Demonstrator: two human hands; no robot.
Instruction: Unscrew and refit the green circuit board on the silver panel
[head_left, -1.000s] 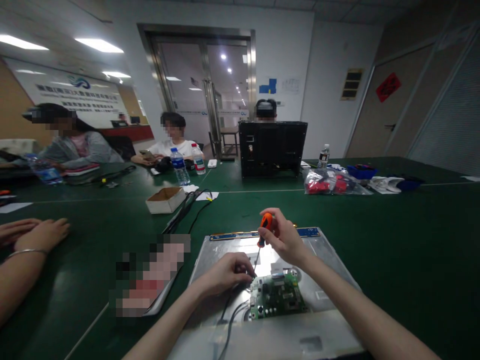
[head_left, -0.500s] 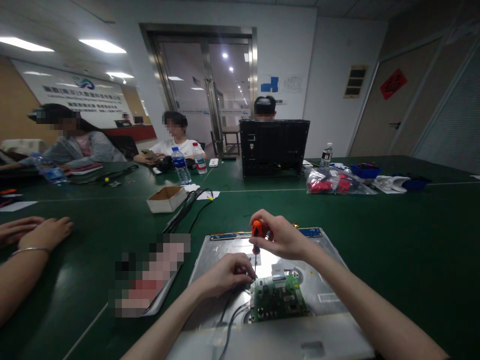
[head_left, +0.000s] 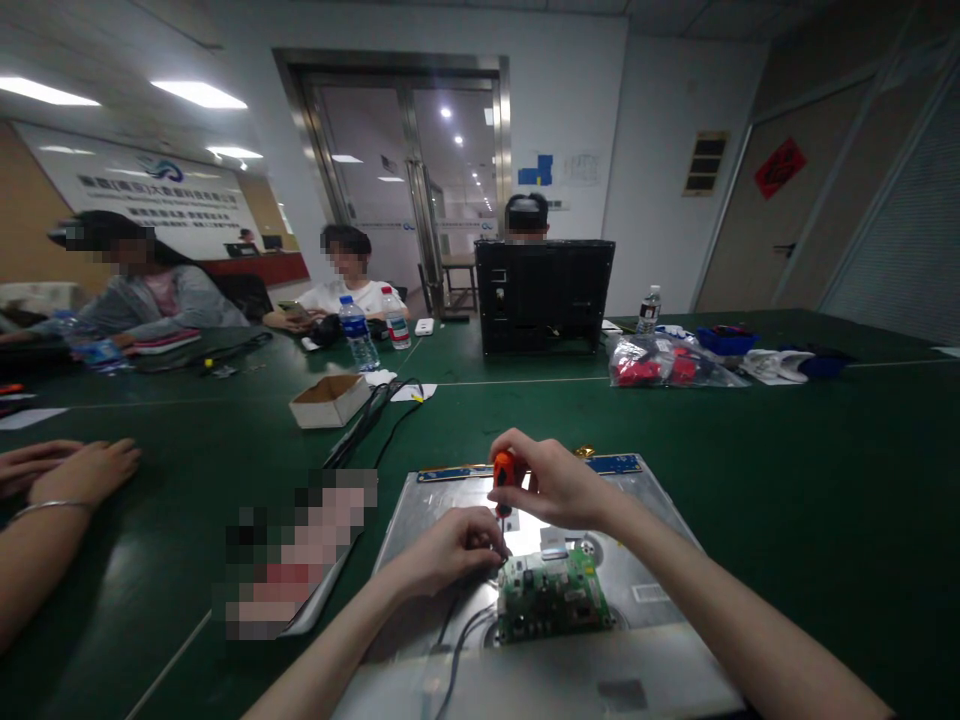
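My right hand (head_left: pixel 551 480) is closed round the orange-and-black handle of a screwdriver (head_left: pixel 503 470). The tool stands almost upright, its thin shaft pointing down at the upper-left corner of a green circuit board (head_left: pixel 555 595). At that same corner my left hand (head_left: pixel 469 540) has its fingers pinched together beside the screwdriver tip; what lies between them is too small to make out. The board rests on a silvery metal panel (head_left: pixel 660 560) with a blue strip board (head_left: pixel 619 464) along its far edge. Dark cables (head_left: pixel 455 655) run from the board's left side.
Left of the panel lie a partly blurred flat item (head_left: pixel 300 570), black cables (head_left: pixel 360 425) and a small open box (head_left: pixel 330 400). Another person's hands (head_left: pixel 82 475) rest on the green table (head_left: pixel 825 480) at left. Farther back stand bottles (head_left: pixel 358 335), a black monitor (head_left: pixel 545 300) and a plastic bag (head_left: pixel 667 362).
My right hand and the screwdriver have come down slightly and a little to the left, so less of the shaft shows. The left hand stays at the board's corner. The view has shifted slightly.
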